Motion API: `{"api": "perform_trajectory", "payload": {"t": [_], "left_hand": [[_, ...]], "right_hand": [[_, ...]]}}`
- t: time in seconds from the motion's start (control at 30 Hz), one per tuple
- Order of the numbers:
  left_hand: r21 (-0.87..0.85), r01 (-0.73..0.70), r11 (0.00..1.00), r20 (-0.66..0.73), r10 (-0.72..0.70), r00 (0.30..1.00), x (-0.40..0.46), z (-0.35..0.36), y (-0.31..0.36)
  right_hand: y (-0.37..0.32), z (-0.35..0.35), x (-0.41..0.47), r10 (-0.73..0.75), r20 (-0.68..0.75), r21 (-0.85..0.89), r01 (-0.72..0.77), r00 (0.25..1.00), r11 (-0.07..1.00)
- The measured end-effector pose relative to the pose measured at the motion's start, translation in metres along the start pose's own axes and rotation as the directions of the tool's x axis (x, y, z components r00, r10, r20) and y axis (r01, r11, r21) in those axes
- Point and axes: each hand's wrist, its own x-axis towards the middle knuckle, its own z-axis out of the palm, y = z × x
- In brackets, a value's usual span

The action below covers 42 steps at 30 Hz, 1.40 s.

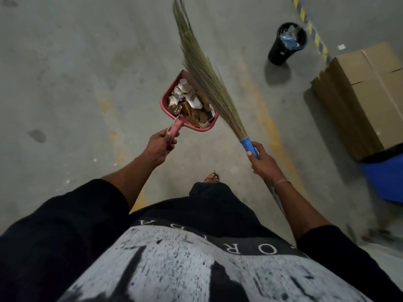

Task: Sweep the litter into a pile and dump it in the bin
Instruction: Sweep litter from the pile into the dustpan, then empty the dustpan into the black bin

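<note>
Gripped in the left hand [160, 147], with fingers curled round its handle, a pink dustpan [169, 99] is held out above the floor; the blue-wrapped handle of the broom [202, 68] is clasped by the right hand [265, 162], thumb laid along the wrap.

Relative to the dustpan, the grey concrete floor [76, 73] is seen to stretch open on the left and beyond, marked only by stains and a faded yellow line. Room on the right is bounded by cardboard boxes [366, 99], with a blue container [386, 177] just beside and nearer than them, partly cut off by the frame edge. A yellow-and-black striped line [309, 25] is laid along the floor beyond the boxes. The black bin [281, 49] is stood well apart to the upper right, near that line, upright, with blue and pale scraps visible inside.

The broom's long straw bristles are fanned upward, passing over the dustpan's right edge. The dustpan is heaped with litter [189, 103]: crumpled paper and torn brown cardboard pieces, filling most of the pan.

Pale letters on the black shirt are seen upside down; "O R" can be read, the rest is blurred.
</note>
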Motion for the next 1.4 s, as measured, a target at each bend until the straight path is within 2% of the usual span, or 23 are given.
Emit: {"api": "perform_trajectory", "payload": {"t": [0.2,0.47,0.67,1.07,1.4], "left_hand": [[0.034,0.017,0.999,0.036,-0.018,0.999,0.028,0.099,0.026],[0.073,0.015,0.997,0.065,-0.020,0.998,0.075,0.193,0.071],[0.131,0.034,0.991,0.111,-0.049,0.993,0.150,0.260,0.109],[0.234,0.039,0.972,0.208,-0.089,0.974,0.301,0.419,0.216],[0.278,0.055,0.959,0.227,-0.121,0.966,0.393,0.565,0.262]], "right_hand": [[0.014,-0.066,0.048,0.023,-0.065,0.070,-0.018,0.998,0.997],[0.026,-0.139,0.100,0.072,-0.138,0.145,-0.051,0.988,0.988],[0.037,-0.187,0.164,0.133,-0.164,0.180,-0.103,0.977,0.978],[0.009,-0.307,0.318,0.219,-0.188,0.209,-0.179,0.957,0.962],[0.028,-0.421,0.440,0.283,-0.185,0.263,-0.230,0.941,0.937]]}}
